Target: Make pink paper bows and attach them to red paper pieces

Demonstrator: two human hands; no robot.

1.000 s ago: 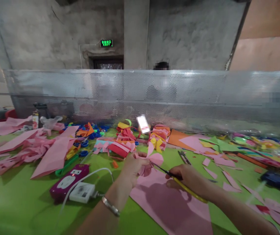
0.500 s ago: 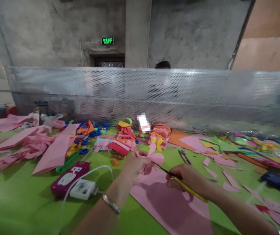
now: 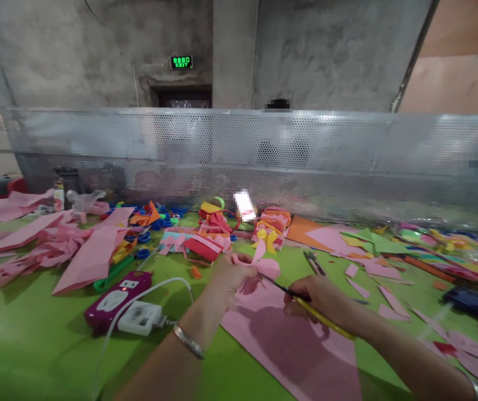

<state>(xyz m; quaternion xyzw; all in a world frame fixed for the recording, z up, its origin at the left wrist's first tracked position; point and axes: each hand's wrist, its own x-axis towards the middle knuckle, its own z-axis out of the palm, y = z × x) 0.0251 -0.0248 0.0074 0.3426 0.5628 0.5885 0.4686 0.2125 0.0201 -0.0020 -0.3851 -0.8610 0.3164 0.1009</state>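
My left hand (image 3: pixel 232 281), fingers pinched, holds a pink paper flower (image 3: pixel 269 268) with rounded petals above the table. In my right hand (image 3: pixel 324 298) is a slim tool with a yellow handle (image 3: pixel 330 324) and a thin dark front end. That front end reaches the flower beside my left fingertips; whether it has jaws, and how they stand, is too small to tell. Beneath both hands lies a large pink paper sheet (image 3: pixel 297 351), partly in their shadow. A small thread snips or cutter (image 3: pixel 314 263) rests just beyond my right hand.
A purple power strip (image 3: pixel 119 295) with a white charger (image 3: pixel 141 318) and cable sits at left. Pink paper (image 3: pixel 90 253) is piled behind it. Colourful paper pieces (image 3: pixel 207 245) lie ahead. A dark blue glue gun (image 3: pixel 474 306) lies at right. A perforated metal screen (image 3: pixel 339 161) borders the table; a person sits beyond.
The view has shifted slightly. Both hands keep nearly the same place, with the tool's front end still at the flower.
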